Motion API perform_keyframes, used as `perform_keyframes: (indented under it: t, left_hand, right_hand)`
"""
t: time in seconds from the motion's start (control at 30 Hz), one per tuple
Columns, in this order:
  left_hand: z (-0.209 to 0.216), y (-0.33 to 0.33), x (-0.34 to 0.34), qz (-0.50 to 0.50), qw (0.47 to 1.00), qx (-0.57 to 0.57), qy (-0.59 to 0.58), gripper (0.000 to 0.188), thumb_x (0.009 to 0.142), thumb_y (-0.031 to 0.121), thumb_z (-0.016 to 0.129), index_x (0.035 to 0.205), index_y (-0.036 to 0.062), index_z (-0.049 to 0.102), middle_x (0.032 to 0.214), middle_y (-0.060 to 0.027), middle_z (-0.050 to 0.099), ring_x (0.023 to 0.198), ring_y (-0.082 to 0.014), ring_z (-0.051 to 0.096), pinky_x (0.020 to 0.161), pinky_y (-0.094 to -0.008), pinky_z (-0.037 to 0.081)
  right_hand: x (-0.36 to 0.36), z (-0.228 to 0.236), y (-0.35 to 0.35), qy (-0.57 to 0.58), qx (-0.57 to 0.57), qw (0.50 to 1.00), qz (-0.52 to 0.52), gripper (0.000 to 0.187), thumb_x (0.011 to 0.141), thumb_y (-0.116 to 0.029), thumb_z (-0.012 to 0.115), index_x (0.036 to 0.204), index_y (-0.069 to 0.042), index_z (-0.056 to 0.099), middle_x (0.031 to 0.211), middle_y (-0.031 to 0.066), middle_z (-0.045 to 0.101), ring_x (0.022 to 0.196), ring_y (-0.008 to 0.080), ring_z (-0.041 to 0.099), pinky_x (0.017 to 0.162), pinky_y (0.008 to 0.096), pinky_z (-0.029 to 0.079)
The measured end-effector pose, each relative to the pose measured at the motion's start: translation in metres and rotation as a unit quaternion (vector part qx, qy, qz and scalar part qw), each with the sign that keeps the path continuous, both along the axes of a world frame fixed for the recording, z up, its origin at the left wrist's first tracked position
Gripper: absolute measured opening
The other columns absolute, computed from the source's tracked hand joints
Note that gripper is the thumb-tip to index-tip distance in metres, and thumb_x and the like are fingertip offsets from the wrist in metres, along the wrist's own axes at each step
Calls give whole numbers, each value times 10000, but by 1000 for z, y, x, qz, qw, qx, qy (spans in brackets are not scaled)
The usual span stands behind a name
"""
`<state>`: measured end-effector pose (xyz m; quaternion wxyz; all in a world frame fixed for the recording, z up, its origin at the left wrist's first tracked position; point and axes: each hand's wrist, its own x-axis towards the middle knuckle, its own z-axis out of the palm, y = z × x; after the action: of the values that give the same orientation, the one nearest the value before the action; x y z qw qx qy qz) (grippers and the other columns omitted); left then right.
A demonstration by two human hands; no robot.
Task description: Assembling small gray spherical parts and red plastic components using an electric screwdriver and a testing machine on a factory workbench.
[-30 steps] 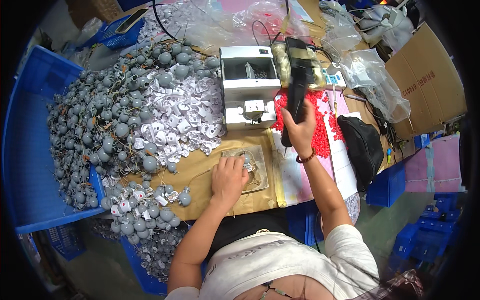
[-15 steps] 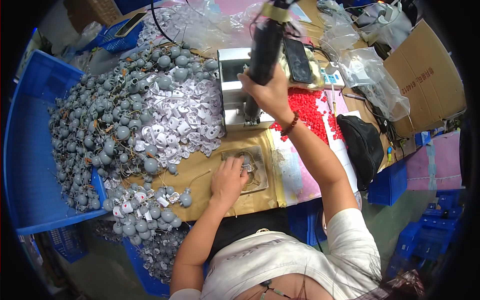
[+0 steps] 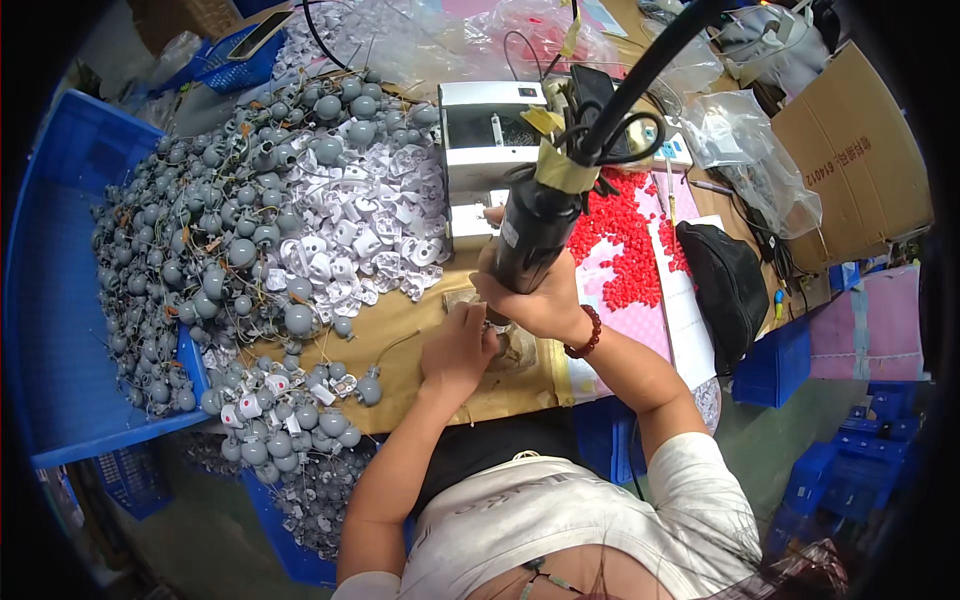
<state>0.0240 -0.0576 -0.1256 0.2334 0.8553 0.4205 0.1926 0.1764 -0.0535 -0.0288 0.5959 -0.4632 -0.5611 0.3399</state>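
My right hand (image 3: pixel 555 305) is wrapped round a black electric screwdriver (image 3: pixel 528 240), which hangs from a cable and tilts over the bench. Its lower end comes down close to my left hand (image 3: pixel 458 352). The left fingers are bent and pressed together at a small square fixture plate (image 3: pixel 520 358) on the brown bench covering (image 3: pixel 400 345). What they pinch is mostly hidden by the fingers and the screwdriver. A grey ball-shaped part with a wire (image 3: pixel 368 390) lies left of my left forearm.
Heaped on the left are grey ball-shaped parts (image 3: pixel 210 250) and white plastic pieces (image 3: pixel 370 225), beside a blue bin (image 3: pixel 60 300). A white machine (image 3: pixel 485 95) stands ahead. Small red pieces (image 3: pixel 630 265), a black pouch (image 3: pixel 715 290) and a cardboard box (image 3: pixel 850 150) are on the right.
My right hand has brought the screwdriver down and toward me, from in front of the white machine to above the fixture plate. My left hand has stayed at the plate, its fingers drawn closer together.
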Motion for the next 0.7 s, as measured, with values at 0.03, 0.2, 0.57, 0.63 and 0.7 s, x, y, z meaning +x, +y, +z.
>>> perform_keyframes:
  t: [0.03, 0.2, 0.57, 0.63, 0.7]
  left_hand:
    - [-1, 0, 0, 1, 1000, 3, 1, 286, 811, 206, 667, 1062, 96, 585, 930, -92, 593, 785, -315, 638, 648, -447, 524]
    - [-3, 1, 0, 1, 1000, 15, -12, 264, 799, 201, 671, 1020, 94, 576, 923, -95, 590, 764, -319, 637, 626, -446, 522]
    - [-5, 6, -6, -47, 996, -10, -73, 279, 783, 185, 697, 991, 65, 554, 924, -118, 572, 777, -356, 619, 620, -475, 501]
    - [-6, 6, -6, -48, 995, -13, -81, 294, 783, 181, 700, 1004, 66, 545, 928, -121, 568, 788, -361, 617, 623, -478, 499]
    - [-6, 5, -8, -52, 993, -9, -106, 307, 783, 174, 699, 1019, 66, 535, 931, -125, 565, 798, -366, 617, 625, -481, 498]
  right_hand:
    - [0, 1, -1, -10, -3, 1000, 4, 608, 785, 85, 689, 1321, 73, 402, 812, 10, 620, 744, 80, 593, 756, 255, 482]
    - [1, -8, -3, -16, 8, 1000, 2, 612, 781, 88, 689, 1322, 63, 403, 820, 14, 611, 744, 84, 589, 748, 259, 482]
    - [5, -51, -24, -317, 84, 944, 35, 442, 935, -203, 510, 1254, 101, 476, 1095, 185, 594, 1046, 289, 591, 983, 408, 445]
    - [3, -56, -30, -286, 67, 954, 59, 462, 949, -250, 491, 1242, 108, 484, 1106, 200, 586, 1087, 310, 573, 1008, 422, 430]
    - [6, -57, -31, -296, 30, 950, 96, 470, 936, -256, 525, 1234, 105, 483, 1039, 180, 571, 1005, 290, 561, 939, 412, 441]
